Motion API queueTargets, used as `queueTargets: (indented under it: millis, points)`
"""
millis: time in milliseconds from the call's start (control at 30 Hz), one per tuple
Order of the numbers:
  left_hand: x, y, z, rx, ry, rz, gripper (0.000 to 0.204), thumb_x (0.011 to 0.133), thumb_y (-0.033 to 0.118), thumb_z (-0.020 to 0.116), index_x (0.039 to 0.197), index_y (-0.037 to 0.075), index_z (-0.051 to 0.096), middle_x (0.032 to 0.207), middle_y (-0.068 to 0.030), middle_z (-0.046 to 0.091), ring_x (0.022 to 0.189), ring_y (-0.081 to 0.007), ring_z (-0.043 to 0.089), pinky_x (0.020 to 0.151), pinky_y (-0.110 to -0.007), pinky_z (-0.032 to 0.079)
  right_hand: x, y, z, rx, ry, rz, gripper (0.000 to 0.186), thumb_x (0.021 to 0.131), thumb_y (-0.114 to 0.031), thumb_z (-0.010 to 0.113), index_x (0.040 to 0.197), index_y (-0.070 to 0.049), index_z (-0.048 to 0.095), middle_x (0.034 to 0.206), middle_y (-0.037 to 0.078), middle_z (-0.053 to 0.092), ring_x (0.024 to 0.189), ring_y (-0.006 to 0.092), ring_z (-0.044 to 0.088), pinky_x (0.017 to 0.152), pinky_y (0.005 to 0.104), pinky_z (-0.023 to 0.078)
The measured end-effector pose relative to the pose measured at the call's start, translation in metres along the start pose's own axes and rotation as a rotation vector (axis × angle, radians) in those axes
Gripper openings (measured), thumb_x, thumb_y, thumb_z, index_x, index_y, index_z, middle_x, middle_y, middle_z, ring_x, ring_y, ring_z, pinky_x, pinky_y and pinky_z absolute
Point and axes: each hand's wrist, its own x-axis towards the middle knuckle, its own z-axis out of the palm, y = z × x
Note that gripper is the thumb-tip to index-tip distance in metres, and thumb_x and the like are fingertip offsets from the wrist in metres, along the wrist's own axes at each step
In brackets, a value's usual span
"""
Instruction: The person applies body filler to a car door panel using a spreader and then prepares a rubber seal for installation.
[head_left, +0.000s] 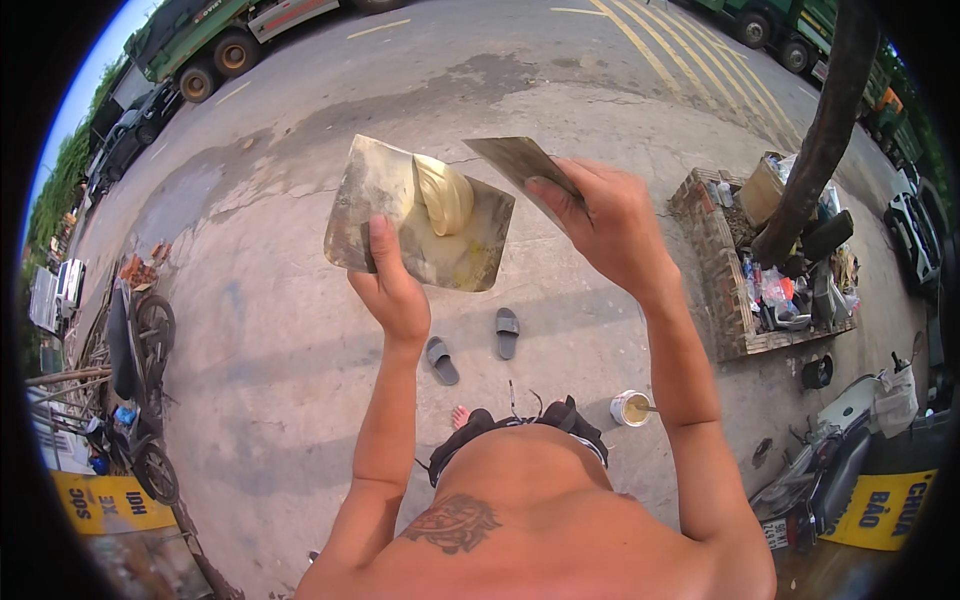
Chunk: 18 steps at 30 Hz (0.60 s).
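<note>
My left hand (398, 300) grips the near edge of a flat, stained metal plate (362, 190), its thumb pressed on the top face. On that plate lies a folded lump of pale yellow, putty-like paste (447, 200), with a thin smear of it toward the right corner. My right hand (622, 228) is closed on a thin metal scraper blade (512, 160), thumb on one face and fingers behind it. The blade is tilted up, just right of the plate and apart from the paste. The fingers under the plate are hidden.
Two grey sandals (507, 333) lie on the concrete. An open tub (631, 408) with a stick in it stands by my right side. To the right, a brick planter (735, 335) holds clutter around a tree trunk (822, 140). Motorbikes (150, 400) stand left and right; trucks (225, 40) are on the road.
</note>
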Motion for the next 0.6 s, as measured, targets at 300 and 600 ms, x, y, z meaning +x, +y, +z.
queueTargets:
  millis: [300, 600]
  points:
    - [-0.008, -0.015, 0.012, 0.310, 0.059, 0.285, 0.070, 0.100, 0.060, 0.029, 0.114, -0.005, 0.052, 0.110, -0.0089, 0.058, 0.098, -0.0148, 0.057, 0.083, -0.031, 0.048, 0.007, -0.017, 0.017, 0.054, 0.319, -0.251, 0.038, 0.073, -0.012, 0.075, 0.111, -0.014, 0.067, 0.072, 0.002, 0.061, 0.064, 0.0190, 0.060, 0.053, 0.0317, 0.048]
    - [-0.007, 0.021, 0.009, 0.081, -0.057, -0.031, 0.052, 0.100, 0.045, 0.048, 0.116, -0.005, 0.056, 0.106, -0.0067, 0.063, 0.094, -0.0114, 0.059, 0.079, -0.028, 0.049, 0.046, -0.037, -0.005, -0.028, 0.462, -0.416, 0.035, 0.072, -0.010, 0.073, 0.108, -0.010, 0.069, 0.084, 0.004, 0.068, 0.068, 0.0198, 0.062, 0.058, 0.0294, 0.048]
